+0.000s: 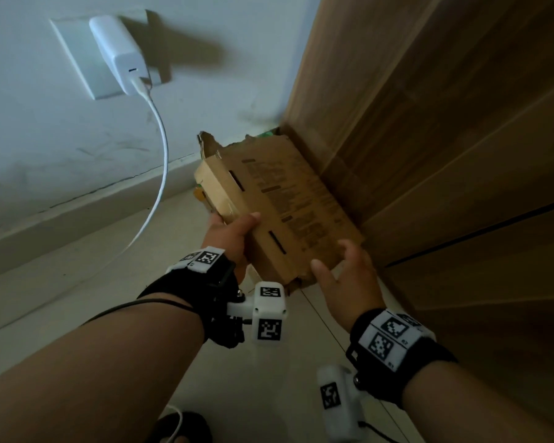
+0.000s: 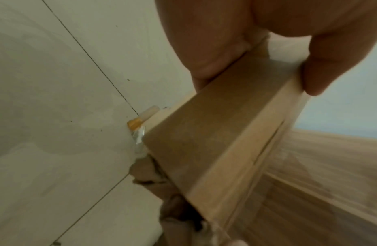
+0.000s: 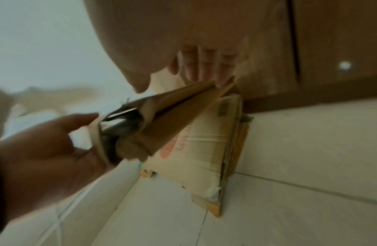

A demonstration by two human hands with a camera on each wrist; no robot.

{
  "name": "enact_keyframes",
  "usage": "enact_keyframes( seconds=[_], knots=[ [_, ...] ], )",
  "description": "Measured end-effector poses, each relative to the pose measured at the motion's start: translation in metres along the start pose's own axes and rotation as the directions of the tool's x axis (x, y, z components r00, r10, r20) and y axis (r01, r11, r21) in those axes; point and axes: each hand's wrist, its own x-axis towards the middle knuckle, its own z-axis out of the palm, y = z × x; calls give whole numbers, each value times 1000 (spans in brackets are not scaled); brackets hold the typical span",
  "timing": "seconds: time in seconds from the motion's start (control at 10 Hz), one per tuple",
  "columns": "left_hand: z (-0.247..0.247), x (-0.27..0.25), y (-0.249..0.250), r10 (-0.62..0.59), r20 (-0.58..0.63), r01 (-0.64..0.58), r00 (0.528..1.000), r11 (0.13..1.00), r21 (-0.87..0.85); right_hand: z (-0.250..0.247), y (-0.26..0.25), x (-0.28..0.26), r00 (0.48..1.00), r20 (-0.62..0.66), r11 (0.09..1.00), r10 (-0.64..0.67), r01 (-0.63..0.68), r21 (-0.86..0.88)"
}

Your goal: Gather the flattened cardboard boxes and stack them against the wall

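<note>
Landmark: wooden cabinet (image 1: 445,123), standing where the white wall (image 1: 45,148) meets the tiled floor (image 1: 77,282).

Left hand (image 1: 234,238) grips the near left edge of a flattened cardboard box (image 1: 282,199), thumb on the printed top face, fingers curled under. The left wrist view confirms it: the thumb (image 2: 322,71) presses one side of the folded edge and the fingers (image 2: 204,55) the other. The box (image 2: 196,133) is tilted, its right long edge close against the foot of the cabinet and its torn far end toward the corner with the wall.

Right hand (image 1: 349,276) is at the near right corner of the same box, fingers straight and spread, fingertips touching the edge; it does not clasp anything. From the right wrist, the fingertips (image 3: 204,66) lie flat against the end of the held box (image 3: 179,116).

Below the held box, a stack of flattened boxes (image 3: 204,149) stands on edge on the floor, leaning against the base of the cabinet. The held box sits above this stack; whether it touches it cannot be told.

Left of the cabinet, a white charger (image 1: 119,55) sits in a wall socket (image 1: 77,59), and its cable (image 1: 160,174) hangs down toward the floor.
</note>
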Motion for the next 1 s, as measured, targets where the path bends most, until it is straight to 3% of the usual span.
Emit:
enact_keyframes(
  seconds=[0.1, 0.2, 0.3, 0.4, 0.5, 0.7, 1.0],
  knots=[
    [-7, 13, -5, -26, 23, 26, 999, 1000, -5, 20, 12, 21, 948, 121, 879, 294, -318, 355],
    [-11, 24, -7, -33, 16, 33, 999, 999, -2, 42, 17, 39, 874, 335, 581, 351, -484, 654],
    [-11, 37, -4, -50, 6, 50, 999, 997, 61, 51, 17, 53, 899, 291, 547, 327, -432, 717],
    [-2, 47, 1, -82, -39, 90, 996, 938, 335, 52, 18, 64, 904, 253, 545, 344, -411, 730],
    [5, 53, -3, -121, -81, 145, 989, 860, 489, 53, 23, 74, 899, 237, 541, 368, -414, 732],
    [-6, 60, -15, -166, -139, 216, 976, 780, 588, 57, 24, 75, 910, 282, 620, 303, -413, 667],
    [-15, 62, -18, -86, -158, 165, 984, 779, 605, 48, 22, 67, 933, 273, 673, 234, -358, 647]
  ],
)
